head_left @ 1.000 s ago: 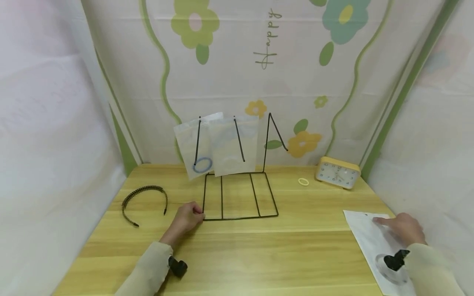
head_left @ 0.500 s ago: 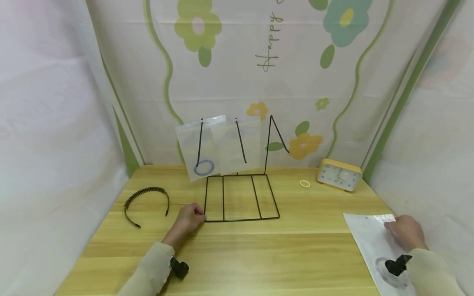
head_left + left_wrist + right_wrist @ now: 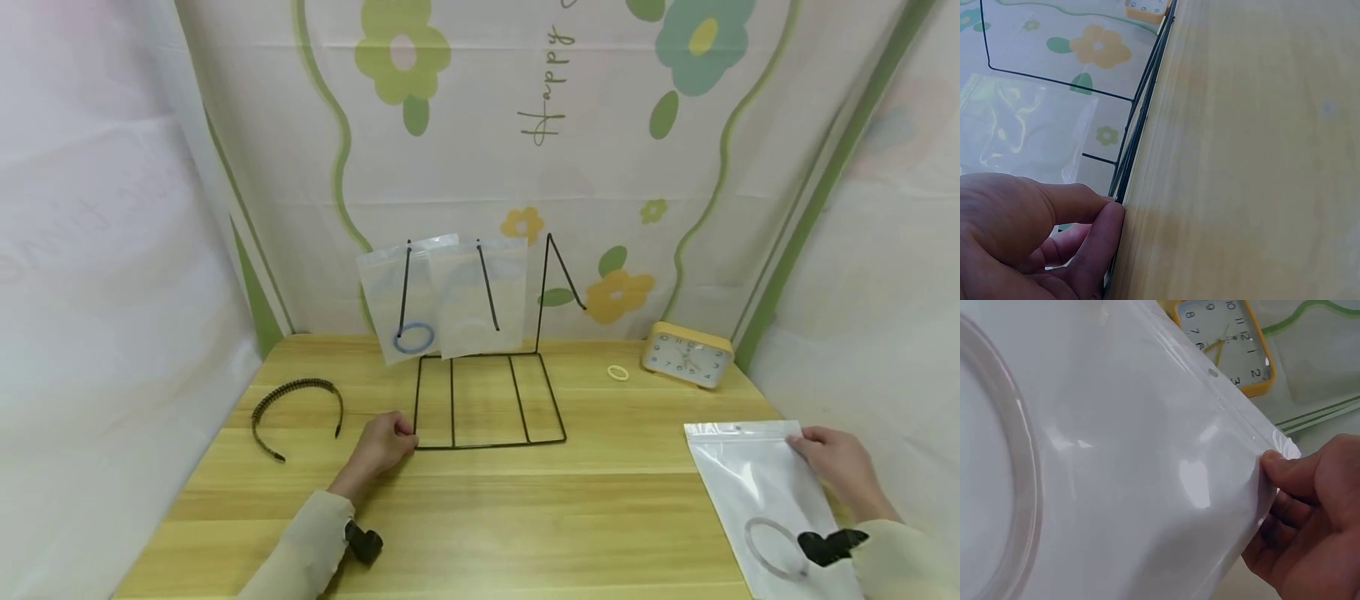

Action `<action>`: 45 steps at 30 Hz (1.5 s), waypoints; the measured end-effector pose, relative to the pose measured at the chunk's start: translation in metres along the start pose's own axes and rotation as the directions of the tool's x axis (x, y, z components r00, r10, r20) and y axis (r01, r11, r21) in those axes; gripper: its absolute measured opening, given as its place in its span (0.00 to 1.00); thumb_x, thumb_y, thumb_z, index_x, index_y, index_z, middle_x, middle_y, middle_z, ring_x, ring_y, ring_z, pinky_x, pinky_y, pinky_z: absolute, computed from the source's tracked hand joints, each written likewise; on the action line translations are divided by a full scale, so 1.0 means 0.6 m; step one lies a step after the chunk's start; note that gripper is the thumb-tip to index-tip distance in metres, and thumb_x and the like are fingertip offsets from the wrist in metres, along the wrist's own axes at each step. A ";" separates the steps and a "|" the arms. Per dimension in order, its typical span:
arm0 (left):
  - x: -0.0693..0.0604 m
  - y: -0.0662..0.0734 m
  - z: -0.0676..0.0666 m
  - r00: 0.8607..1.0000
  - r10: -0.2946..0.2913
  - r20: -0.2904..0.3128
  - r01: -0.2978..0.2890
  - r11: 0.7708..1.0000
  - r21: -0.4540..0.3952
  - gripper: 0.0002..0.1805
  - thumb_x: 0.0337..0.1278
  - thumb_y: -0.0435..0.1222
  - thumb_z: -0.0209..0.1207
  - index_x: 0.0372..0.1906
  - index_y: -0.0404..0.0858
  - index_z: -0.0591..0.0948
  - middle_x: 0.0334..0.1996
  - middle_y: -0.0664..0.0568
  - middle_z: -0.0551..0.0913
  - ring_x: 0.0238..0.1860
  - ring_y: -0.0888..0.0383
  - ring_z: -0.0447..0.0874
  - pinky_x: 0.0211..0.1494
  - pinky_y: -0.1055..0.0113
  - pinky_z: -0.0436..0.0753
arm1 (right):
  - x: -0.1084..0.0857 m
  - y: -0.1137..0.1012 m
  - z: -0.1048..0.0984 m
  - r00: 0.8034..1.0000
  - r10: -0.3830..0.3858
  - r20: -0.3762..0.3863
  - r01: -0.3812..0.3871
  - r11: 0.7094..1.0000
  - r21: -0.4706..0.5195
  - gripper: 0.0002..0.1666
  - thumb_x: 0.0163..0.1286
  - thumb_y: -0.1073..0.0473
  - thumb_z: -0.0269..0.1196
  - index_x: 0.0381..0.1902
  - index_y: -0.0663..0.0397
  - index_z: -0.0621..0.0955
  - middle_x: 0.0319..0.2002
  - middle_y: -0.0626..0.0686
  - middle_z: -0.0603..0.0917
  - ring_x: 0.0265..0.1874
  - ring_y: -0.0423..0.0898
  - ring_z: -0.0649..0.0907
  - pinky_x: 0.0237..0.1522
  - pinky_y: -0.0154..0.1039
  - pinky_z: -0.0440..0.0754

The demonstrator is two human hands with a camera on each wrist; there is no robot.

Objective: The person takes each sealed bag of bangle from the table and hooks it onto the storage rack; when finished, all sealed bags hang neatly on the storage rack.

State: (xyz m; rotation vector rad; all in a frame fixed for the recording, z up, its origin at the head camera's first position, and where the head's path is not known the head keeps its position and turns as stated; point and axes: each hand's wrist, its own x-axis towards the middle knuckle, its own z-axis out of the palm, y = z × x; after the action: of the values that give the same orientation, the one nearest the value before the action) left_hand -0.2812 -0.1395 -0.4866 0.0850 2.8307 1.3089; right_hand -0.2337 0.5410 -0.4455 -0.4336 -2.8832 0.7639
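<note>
My left hand point(image 3: 381, 446) pinches the front left corner of a black wire display rack point(image 3: 487, 446), thumb and forefinger on the wire in the left wrist view. Two zip bags hang on the rack's hooks: the left bag point(image 3: 382, 283) holds a blue ring, the middle bag point(image 3: 465, 292) a pale ring that is hard to make out. The right hook point(image 3: 566, 271) carries nothing. At the right, my right hand point(image 3: 836, 467) pinches the top right corner of a white zip bag point(image 3: 1141, 450). Inside that bag lies a clear ring point(image 3: 1025, 456); a punched hole shows near its top edge.
A dark coiled headband point(image 3: 296, 385) lies on the wooden table point(image 3: 525, 525) at the left. At the back right are a small pale yellow ring point(image 3: 617, 372) and a yellow alarm clock point(image 3: 687, 354). Flowered cloth walls point(image 3: 450, 167) enclose the table.
My right hand has taken hold of the white bag's corner and raised its top edge off the table, shifting it slightly. The left hand stays on the rack's corner.
</note>
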 end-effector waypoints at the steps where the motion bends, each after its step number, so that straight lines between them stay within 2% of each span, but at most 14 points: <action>1: 0.000 0.000 0.000 1.000 -0.002 0.001 0.002 1.000 0.001 0.06 0.53 0.30 0.65 0.29 0.37 0.79 0.25 0.52 0.80 0.28 0.57 0.76 0.32 0.65 0.75 | -0.002 -0.004 -0.004 1.000 -0.007 -0.007 0.007 0.999 0.032 0.32 0.74 0.49 0.54 0.53 0.81 0.72 0.47 0.76 0.77 0.32 0.50 0.79 0.32 0.43 0.77; 3: 0.000 0.000 -0.001 1.000 -0.010 0.004 0.010 1.000 0.002 0.05 0.54 0.30 0.65 0.29 0.36 0.79 0.25 0.52 0.81 0.28 0.57 0.76 0.32 0.65 0.76 | -0.003 -0.014 -0.010 0.999 -0.023 -0.032 0.026 0.996 0.082 0.31 0.75 0.49 0.53 0.54 0.79 0.73 0.45 0.73 0.79 0.28 0.37 0.76 0.27 0.35 0.75; 5: 0.000 0.000 -0.001 1.000 -0.013 0.005 0.012 1.000 0.004 0.05 0.54 0.30 0.65 0.29 0.37 0.79 0.25 0.53 0.81 0.28 0.57 0.76 0.33 0.65 0.76 | -0.004 -0.026 -0.014 0.999 -0.016 -0.046 0.021 0.992 0.123 0.34 0.75 0.47 0.52 0.56 0.79 0.71 0.48 0.73 0.78 0.27 0.30 0.74 0.25 0.33 0.76; 9: 0.001 -0.001 -0.001 1.000 -0.016 0.006 0.016 1.000 0.005 0.05 0.54 0.30 0.65 0.29 0.37 0.79 0.24 0.53 0.81 0.27 0.58 0.77 0.33 0.64 0.76 | -0.007 -0.059 -0.026 0.998 0.050 -0.046 -0.041 0.983 0.179 0.40 0.75 0.42 0.51 0.61 0.77 0.69 0.54 0.74 0.75 0.34 0.43 0.77 0.26 0.31 0.76; 11: 0.001 -0.001 -0.001 1.000 -0.014 0.005 0.014 1.000 0.003 0.05 0.54 0.30 0.65 0.29 0.37 0.79 0.24 0.53 0.81 0.27 0.58 0.77 0.33 0.64 0.76 | -0.009 -0.077 -0.031 0.995 0.084 -0.048 -0.073 0.977 0.202 0.42 0.74 0.39 0.51 0.63 0.76 0.68 0.53 0.71 0.76 0.37 0.46 0.77 0.26 0.31 0.76; 16: 0.000 -0.002 0.000 1.000 -0.010 0.003 0.010 1.000 0.003 0.05 0.54 0.30 0.65 0.30 0.37 0.79 0.24 0.53 0.81 0.28 0.58 0.77 0.33 0.64 0.76 | -0.014 -0.120 -0.038 0.994 0.091 -0.060 -0.071 0.958 0.279 0.42 0.73 0.39 0.52 0.64 0.75 0.68 0.50 0.63 0.77 0.32 0.32 0.73 0.27 0.27 0.77; 18: 0.000 -0.002 0.000 1.000 -0.014 0.002 0.013 1.000 0.002 0.05 0.54 0.30 0.65 0.30 0.37 0.79 0.24 0.53 0.81 0.27 0.58 0.77 0.33 0.64 0.76 | -0.016 -0.137 -0.039 0.996 0.072 -0.048 -0.053 0.946 0.320 0.43 0.73 0.39 0.52 0.65 0.75 0.67 0.53 0.65 0.75 0.33 0.30 0.72 0.28 0.26 0.78; 20: 0.000 -0.003 0.000 1.000 -0.017 0.002 0.017 1.000 -0.001 0.05 0.54 0.30 0.65 0.30 0.37 0.79 0.24 0.52 0.81 0.27 0.57 0.77 0.33 0.64 0.76 | -0.018 -0.153 -0.041 0.998 0.054 -0.037 -0.037 0.927 0.372 0.43 0.73 0.39 0.52 0.66 0.74 0.66 0.52 0.60 0.76 0.33 0.31 0.73 0.29 0.26 0.79; 23: -0.001 -0.003 0.001 1.000 -0.022 0.005 0.022 1.000 -0.005 0.05 0.55 0.29 0.65 0.30 0.37 0.79 0.24 0.53 0.81 0.27 0.58 0.77 0.33 0.64 0.76 | -0.019 -0.174 -0.044 0.999 0.031 -0.025 -0.014 0.869 0.495 0.30 0.72 0.41 0.56 0.57 0.60 0.75 0.40 0.40 0.80 0.32 0.30 0.76 0.30 0.26 0.80; 25: -0.001 -0.004 0.002 1.000 -0.022 0.008 0.022 1.000 -0.009 0.05 0.55 0.29 0.65 0.30 0.37 0.78 0.24 0.53 0.81 0.27 0.58 0.77 0.32 0.65 0.76 | -0.021 -0.186 -0.045 1.000 0.010 -0.017 0.003 0.788 0.616 0.18 0.70 0.44 0.60 0.47 0.50 0.78 0.34 0.30 0.78 0.31 0.29 0.78 0.30 0.27 0.80; 27: 0.000 -0.004 0.002 1.000 -0.020 0.009 0.020 1.000 -0.011 0.05 0.55 0.29 0.65 0.30 0.37 0.78 0.24 0.53 0.81 0.27 0.58 0.77 0.32 0.65 0.76 | -0.025 -0.199 -0.047 0.999 -0.025 -0.022 0.033 0.689 0.724 0.07 0.69 0.48 0.62 0.39 0.42 0.79 0.30 0.30 0.81 0.29 0.30 0.80 0.29 0.27 0.80; 30: 0.000 -0.004 0.002 1.000 -0.018 0.004 0.018 1.000 -0.012 0.06 0.54 0.29 0.65 0.30 0.37 0.78 0.24 0.52 0.81 0.27 0.58 0.77 0.32 0.65 0.75 | -0.030 -0.225 -0.049 0.995 -0.091 -0.047 0.091 0.566 0.819 0.03 0.68 0.53 0.64 0.35 0.43 0.82 0.31 0.36 0.84 0.28 0.33 0.82 0.28 0.28 0.81; 35: 0.000 -0.003 0.001 1.000 -0.020 -0.006 0.020 1.000 -0.008 0.05 0.54 0.30 0.65 0.30 0.36 0.78 0.24 0.52 0.81 0.28 0.57 0.77 0.33 0.64 0.76 | -0.034 -0.271 -0.050 0.980 -0.180 -0.088 0.167 0.491 0.855 0.04 0.69 0.58 0.63 0.35 0.45 0.84 0.32 0.39 0.85 0.29 0.34 0.84 0.29 0.28 0.82; 45: -0.002 -0.002 0.003 1.000 -0.016 0.000 0.016 1.000 -0.015 0.05 0.54 0.29 0.65 0.30 0.36 0.78 0.24 0.52 0.81 0.27 0.58 0.77 0.33 0.65 0.76 | -0.035 -0.354 -0.028 0.936 -0.306 -0.174 0.293 0.399 0.869 0.05 0.69 0.63 0.62 0.35 0.52 0.85 0.32 0.43 0.87 0.28 0.36 0.84 0.30 0.29 0.82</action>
State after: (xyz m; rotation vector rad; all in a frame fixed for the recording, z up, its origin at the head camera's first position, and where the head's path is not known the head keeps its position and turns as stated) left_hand -0.2801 -0.1390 -0.4886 0.0610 2.8155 1.3267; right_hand -0.2615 0.3660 -0.3254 0.2437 -1.9738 1.9807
